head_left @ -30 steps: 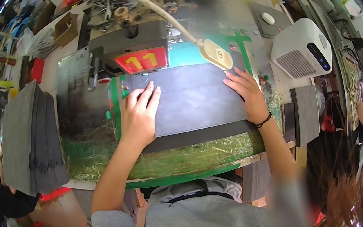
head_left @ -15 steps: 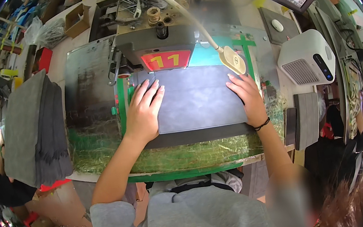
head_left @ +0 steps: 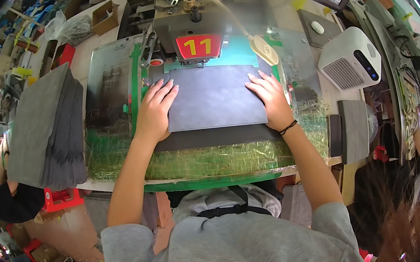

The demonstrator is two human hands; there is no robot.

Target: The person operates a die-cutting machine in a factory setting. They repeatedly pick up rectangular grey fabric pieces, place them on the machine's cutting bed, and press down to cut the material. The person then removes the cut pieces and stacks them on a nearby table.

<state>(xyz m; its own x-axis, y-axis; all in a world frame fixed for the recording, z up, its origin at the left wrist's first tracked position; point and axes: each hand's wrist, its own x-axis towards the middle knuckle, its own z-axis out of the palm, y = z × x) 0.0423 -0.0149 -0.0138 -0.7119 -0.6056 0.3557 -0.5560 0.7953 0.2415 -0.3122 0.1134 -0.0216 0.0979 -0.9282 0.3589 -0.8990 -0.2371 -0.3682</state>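
Left edge of the worktable (head_left: 214, 163), toward its front corner: stack of grey panels (head_left: 36, 126), tilted. Next, left hand (head_left: 154, 114), laid palm-down at the left margin of a single grey panel (head_left: 216, 99); fingers slightly spread, pointing to the rear edge, pinching nothing visible; thumb cannot be made out. The single panel lies flat mid-table, over a dark sheet (head_left: 221, 136) that shows between it and the front edge. Machine head (head_left: 191, 41) with red plate sits at its rear side. Cream lamp head (head_left: 263, 50) is near its rear right corner. Right hand (head_left: 273, 101) rests on the right margin, fingers slightly fanned. Right front corner of the table: grey pieces (head_left: 354, 130), stacked.
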